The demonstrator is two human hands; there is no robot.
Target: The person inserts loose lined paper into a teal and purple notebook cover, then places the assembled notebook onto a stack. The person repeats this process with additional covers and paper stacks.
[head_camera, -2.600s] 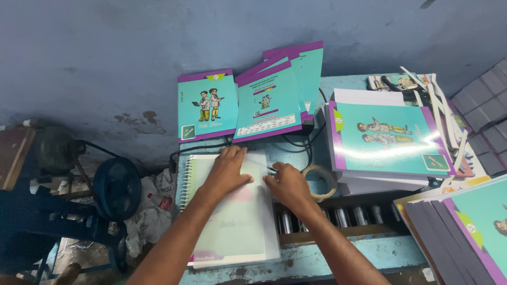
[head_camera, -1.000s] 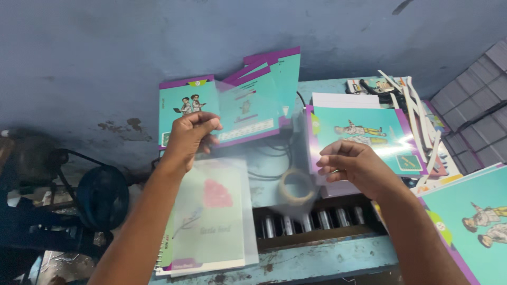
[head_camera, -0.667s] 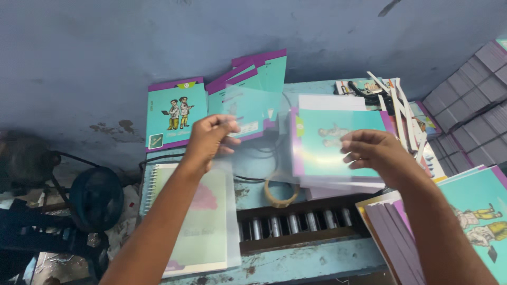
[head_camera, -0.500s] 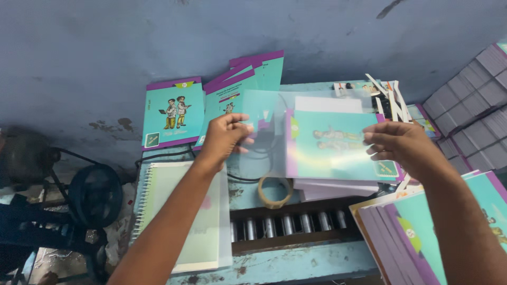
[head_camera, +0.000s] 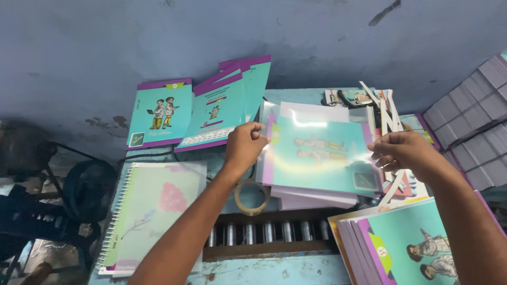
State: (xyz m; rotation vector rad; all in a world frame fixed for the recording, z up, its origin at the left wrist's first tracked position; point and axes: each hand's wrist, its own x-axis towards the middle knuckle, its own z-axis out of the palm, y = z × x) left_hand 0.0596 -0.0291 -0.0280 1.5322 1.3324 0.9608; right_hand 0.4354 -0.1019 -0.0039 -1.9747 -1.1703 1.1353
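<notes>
A clear plastic cover sheet (head_camera: pixel 317 153) is stretched between both hands above a stack of teal and purple booklet covers (head_camera: pixel 311 192). My left hand (head_camera: pixel 244 146) pinches the sheet's left edge; my right hand (head_camera: pixel 404 153) pinches its right edge. A spiral-bound booklet (head_camera: pixel 150 211) with a pale cover and a pink flower lies on the table at the left, away from both hands. A roll of tape (head_camera: pixel 252 196) rests just below my left wrist.
Teal covers (head_camera: pixel 158 113) lean against the blue wall at the back, with more (head_camera: pixel 227 105) beside them. A binding machine's row of metal levers (head_camera: pixel 264 232) runs along the table front. Stacked booklets (head_camera: pixel 412 248) lie at lower right, grey stacks (head_camera: pixel 475 121) at far right.
Both hands left the spiral-bound booklet, rose and moved right with the clear sheet, which now hangs over the cover stack. The view shifted right too.
</notes>
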